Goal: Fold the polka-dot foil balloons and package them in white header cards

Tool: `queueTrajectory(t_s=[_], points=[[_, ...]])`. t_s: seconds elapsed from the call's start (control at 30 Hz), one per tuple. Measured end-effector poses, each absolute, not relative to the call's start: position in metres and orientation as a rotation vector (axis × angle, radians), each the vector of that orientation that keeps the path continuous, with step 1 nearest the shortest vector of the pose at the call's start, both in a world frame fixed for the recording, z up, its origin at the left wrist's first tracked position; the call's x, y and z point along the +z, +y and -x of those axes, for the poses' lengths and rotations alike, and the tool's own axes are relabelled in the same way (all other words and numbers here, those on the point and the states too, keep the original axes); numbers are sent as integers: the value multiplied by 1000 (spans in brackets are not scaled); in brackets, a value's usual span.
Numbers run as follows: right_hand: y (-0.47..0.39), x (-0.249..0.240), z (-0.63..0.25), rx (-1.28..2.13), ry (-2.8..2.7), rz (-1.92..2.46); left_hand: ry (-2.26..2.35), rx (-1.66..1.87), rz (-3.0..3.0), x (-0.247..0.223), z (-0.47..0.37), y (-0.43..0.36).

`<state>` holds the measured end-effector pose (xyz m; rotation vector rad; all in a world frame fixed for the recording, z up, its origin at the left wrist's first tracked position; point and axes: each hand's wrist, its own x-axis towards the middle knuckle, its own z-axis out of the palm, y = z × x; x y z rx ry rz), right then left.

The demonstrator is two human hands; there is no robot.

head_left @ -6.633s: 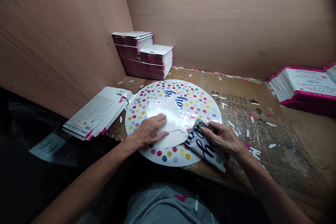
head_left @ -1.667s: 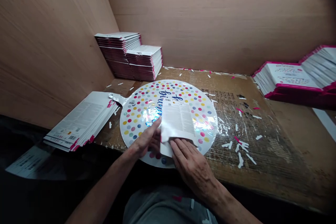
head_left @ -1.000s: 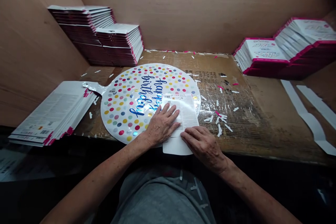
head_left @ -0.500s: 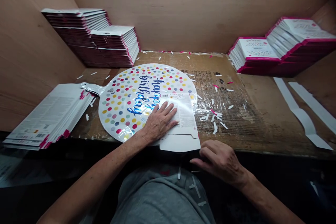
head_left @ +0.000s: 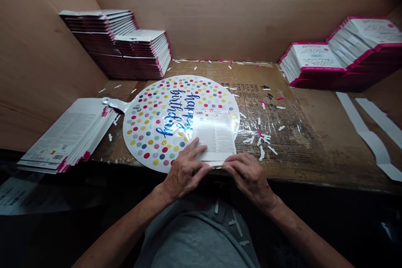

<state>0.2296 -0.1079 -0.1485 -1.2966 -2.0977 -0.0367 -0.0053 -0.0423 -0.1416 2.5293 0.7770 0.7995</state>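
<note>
A white printed cardboard sleeve (head_left: 216, 134) lies on the right part of a flat, round foil balloon (head_left: 150, 121) with coloured dots and blue "happy birthday" lettering. At the sleeve's near edge, my left hand (head_left: 188, 167) grips the left end of the flap, thumb below and fingers resting on the printed face. My right hand (head_left: 248, 176) pinches the flap's right end between thumb and curled fingers. The flap looks bent at the table's front edge; its underside is hidden.
Flat printed sleeves (head_left: 63, 134) are fanned out at the left. Pink-edged packs are piled at the back left (head_left: 125, 50) and back right (head_left: 320, 63). White paper strips (head_left: 370, 142) lie at the right, and small paper scraps (head_left: 264, 138) litter the cardboard-covered table (head_left: 298, 142).
My left hand has slid down from the sleeve's middle to its near edge. My right hand has moved in and taken hold of the flap, which lay flat before and is now folded.
</note>
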Motion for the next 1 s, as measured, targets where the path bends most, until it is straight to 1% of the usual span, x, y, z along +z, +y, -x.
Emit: queueTrajectory(t_s=[0.07,0.1,0.17,0.23,0.33,0.43,0.57,0.67,0.73,0.87,1.0], points=[[-101,-145,-224,120,-1969,1457,1014,850,-2452,-144,-7,-40],[-98,-143,-221,132,-1917,1524,1158,873,-2412,-146,-13,-38],[-97,-143,-219,29,-1941,1564,1414,890,-2338,-152,-24,-35],[-102,-145,-222,-132,-2106,1473,1542,899,-2301,-157,-30,-34],[-118,-152,-232,-258,-2276,1274,1499,928,-2277,-155,-31,-40],[-126,-153,-237,-269,-2171,1215,1454,936,-2086,-140,-28,-49],[-110,-143,-225,-280,-1972,1172,1389,924,-1486,-117,-27,-50],[-87,-136,-213,-277,-1952,1101,1205,1064,-945,-109,-27,-39],[-70,-134,-206,-275,-1965,1065,1126,1111,-726,-107,-27,-30],[-34,-131,-192,-234,-2084,1058,1049,1131,-620,-109,-22,-12],[-1,-120,-168,-119,-2201,1316,1075,1264,-607,-118,-16,6]])
